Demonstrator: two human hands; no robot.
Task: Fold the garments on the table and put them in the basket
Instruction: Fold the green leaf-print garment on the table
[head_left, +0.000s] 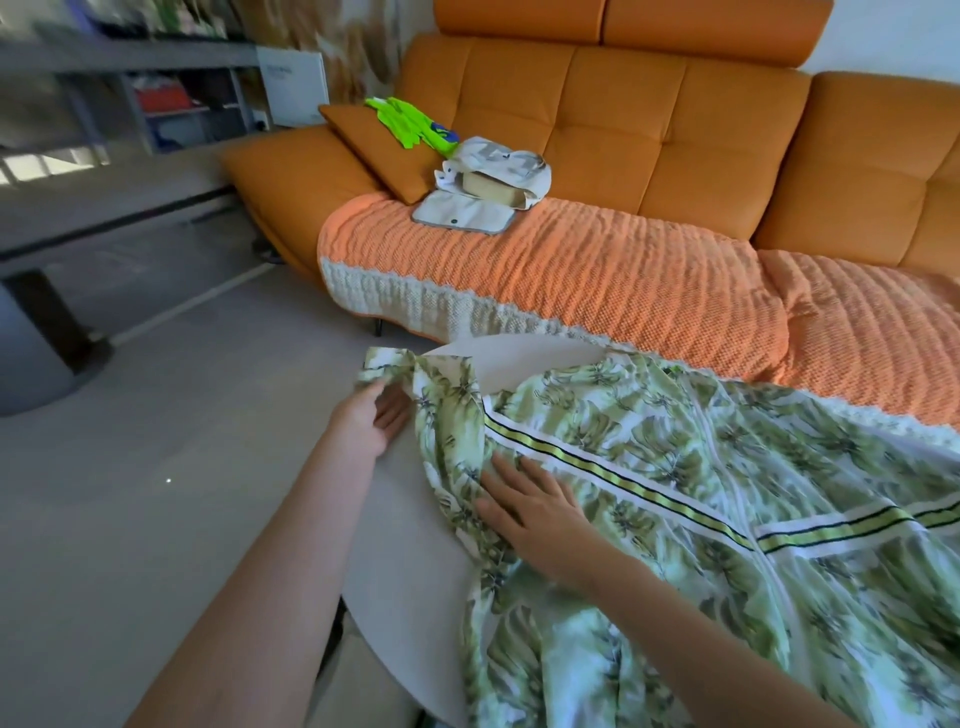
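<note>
A green and white leaf-print jacket (701, 493) with a zip and striped bands lies spread over the round pale table (410, 525). One sleeve (415, 384) stretches to the table's left edge. My left hand (371, 415) pinches the end of that sleeve near the cuff, the thumb on top of the cloth. My right hand (530, 504) lies flat on the jacket near the shoulder, fingers straight, pressing the fabric down. No basket is in view.
An orange sofa (623, 130) with a knitted orange cover (545, 275) stands right behind the table. On it lie a beige bag (493, 182), a bright green item (410, 122) and a cushion (363, 140). Grey floor (156, 441) lies to the left, with shelves beyond.
</note>
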